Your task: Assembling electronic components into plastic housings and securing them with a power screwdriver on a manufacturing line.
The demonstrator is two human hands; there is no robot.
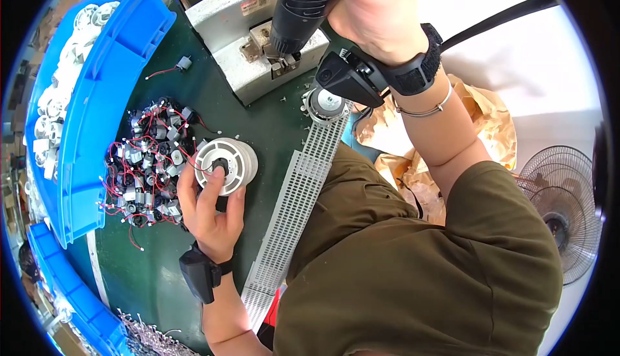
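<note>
My left hand [212,222] is closed on a white round plastic housing [243,163], which stands on the green table with its spoked face up. A fingertip presses on a small black part [220,162] at its centre, where a red wire runs out. In my right hand [378,10] is a black electric screwdriver [301,12], nose down. Its tip meets the small metal block at the front of a grey-white screw feeder [236,65]; the bit itself is hard to make out. A heap of small motors [152,165] with red and black wires lies beside my left hand.
A large blue bin [97,117] of white plastic parts stands at left, a second blue bin [71,285] nearer. A perforated metal strip [294,194] runs along the table edge, with a round metal piece [327,103] by its far end. Loose screws [283,99] lie near the feeder.
</note>
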